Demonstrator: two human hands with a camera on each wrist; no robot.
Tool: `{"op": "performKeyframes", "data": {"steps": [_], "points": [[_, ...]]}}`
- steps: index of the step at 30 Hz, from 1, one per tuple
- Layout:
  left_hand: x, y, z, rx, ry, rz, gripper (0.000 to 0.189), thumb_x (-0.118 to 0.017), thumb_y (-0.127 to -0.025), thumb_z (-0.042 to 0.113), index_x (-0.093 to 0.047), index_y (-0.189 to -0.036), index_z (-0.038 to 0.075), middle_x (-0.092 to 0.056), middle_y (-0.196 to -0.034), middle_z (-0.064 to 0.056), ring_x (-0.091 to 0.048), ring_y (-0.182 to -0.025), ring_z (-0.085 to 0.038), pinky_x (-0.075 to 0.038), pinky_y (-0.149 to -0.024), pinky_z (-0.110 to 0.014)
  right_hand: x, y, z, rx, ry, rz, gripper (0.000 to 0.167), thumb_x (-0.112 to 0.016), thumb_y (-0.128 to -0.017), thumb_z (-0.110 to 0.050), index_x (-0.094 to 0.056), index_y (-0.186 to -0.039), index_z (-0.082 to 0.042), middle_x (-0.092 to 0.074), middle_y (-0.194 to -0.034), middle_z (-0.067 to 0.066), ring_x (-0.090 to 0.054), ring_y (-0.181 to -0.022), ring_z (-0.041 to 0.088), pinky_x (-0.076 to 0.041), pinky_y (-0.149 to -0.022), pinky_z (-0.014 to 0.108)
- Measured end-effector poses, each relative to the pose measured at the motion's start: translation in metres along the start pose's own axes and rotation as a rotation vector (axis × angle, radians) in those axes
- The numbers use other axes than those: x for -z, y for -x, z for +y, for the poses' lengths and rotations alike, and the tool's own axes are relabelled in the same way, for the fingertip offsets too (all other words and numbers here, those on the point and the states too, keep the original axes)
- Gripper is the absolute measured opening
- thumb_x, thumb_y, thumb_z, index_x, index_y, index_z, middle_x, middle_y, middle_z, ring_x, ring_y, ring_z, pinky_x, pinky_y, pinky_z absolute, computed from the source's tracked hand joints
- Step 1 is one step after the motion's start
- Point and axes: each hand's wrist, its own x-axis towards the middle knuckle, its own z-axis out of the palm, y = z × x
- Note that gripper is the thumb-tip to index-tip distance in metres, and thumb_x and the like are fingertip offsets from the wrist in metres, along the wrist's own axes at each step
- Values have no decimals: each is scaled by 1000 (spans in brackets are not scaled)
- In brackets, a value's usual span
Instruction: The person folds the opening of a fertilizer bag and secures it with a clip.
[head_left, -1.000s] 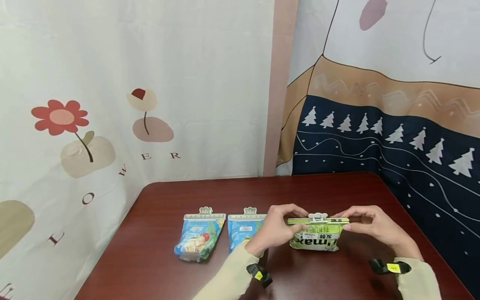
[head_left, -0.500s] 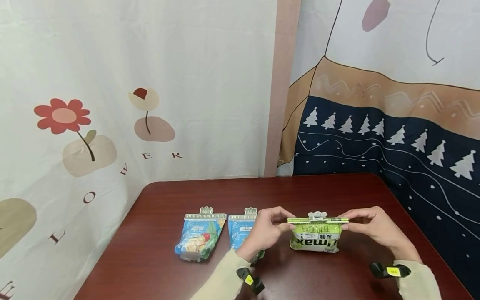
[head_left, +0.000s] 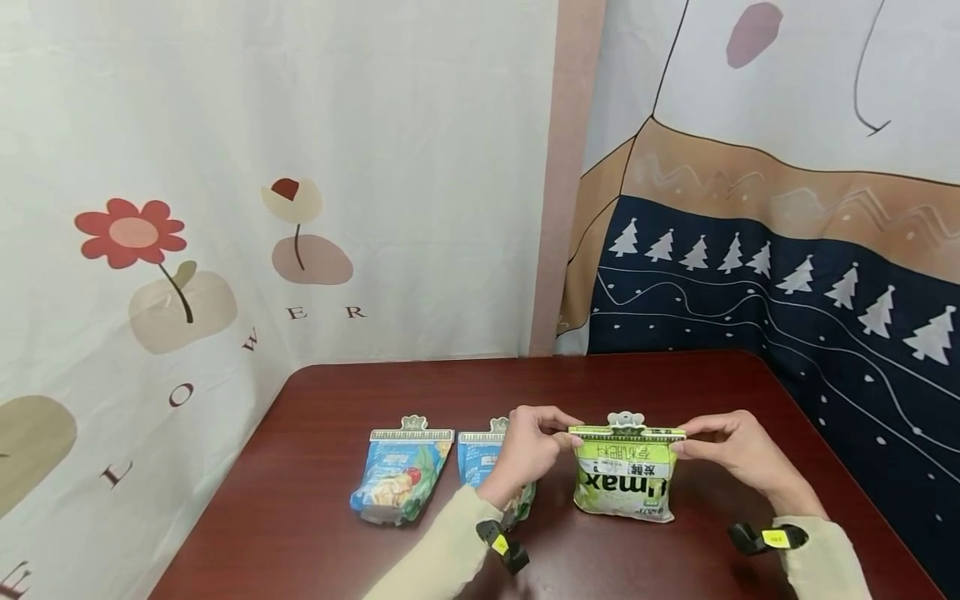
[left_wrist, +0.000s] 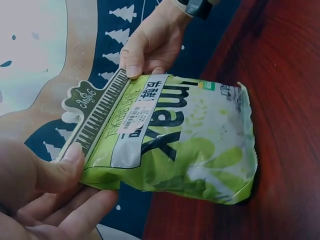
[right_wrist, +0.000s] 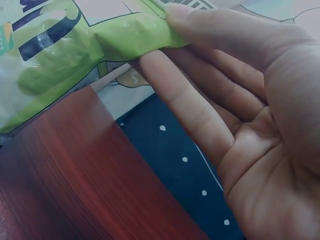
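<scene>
A green snack bag (head_left: 624, 486) stands upright on the dark red table (head_left: 337, 517), sealed along its top by a pale green clip (head_left: 627, 431). My left hand (head_left: 532, 443) pinches the clip's left end and my right hand (head_left: 723, 446) pinches its right end. In the left wrist view the bag (left_wrist: 185, 145) fills the middle, with the clip (left_wrist: 95, 115) between my left thumb (left_wrist: 55, 170) and the other hand (left_wrist: 152, 42). The right wrist view shows my fingers (right_wrist: 195, 100) holding the bag's green corner (right_wrist: 130, 35).
Two blue snack bags lie flat to the left, each with a clip on top: one (head_left: 399, 477) farther left, one (head_left: 483, 462) partly behind my left hand. Printed curtains hang close behind the table (head_left: 420, 167) and along its right side (head_left: 825, 300).
The green bag has been tipped more upright and shifted slightly left, showing more of its front. Both hands stayed on the clip's ends.
</scene>
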Motion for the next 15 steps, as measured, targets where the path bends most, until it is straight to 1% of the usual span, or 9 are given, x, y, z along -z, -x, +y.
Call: {"op": "performKeyframes", "data": {"steps": [3,5,9,12,15], "points": [[3,-3,0,30,-14,-14,13,-84,-83,7,-84,-93,15,-80,-83,-2,-73,-69,-13,-58,-59,-25,-1,-3,3,-35,-39,-25,31,-82,-87,-14,-75,-110,5,-80,-96,2,-76,-82,16,-64,-76,38],[6,-5,0,52,-22,-25,13,-84,-83,7,-84,-93,15,-80,-82,-2,-76,-70,-19,-61,-62,-28,-1,-6,5,-52,-65,-51,34,-81,-88,-15,-74,-113,7,-80,-98,2,-77,-84,17,-64,-79,39],[10,-11,2,116,-25,-40,13,-86,-81,7,-84,-93,13,-79,-80,-3,-78,-73,-27,-64,-66,-34,-1,-13,8,-77,-103,-79,37,-80,-89,-15,-72,-115,10,-80,-101,3,-78,-88,21,-64,-81,37],[13,-17,5,165,-34,-55,13,-86,-80,7,-83,-92,11,-79,-79,-3,-78,-74,-29,-64,-65,-36,-2,-18,10,-102,-117,-77,39,-81,-89,-17,-72,-115,10,-80,-103,7,-79,-88,24,-64,-81,34],[14,-24,6,213,-46,-75,12,-86,-80,6,-83,-92,10,-78,-76,-5,-78,-74,-31,-64,-63,-35,-3,-23,12,-137,-142,-76,40,-81,-89,-17,-71,-116,11,-79,-103,8,-78,-89,22,-64,-82,35]]}}
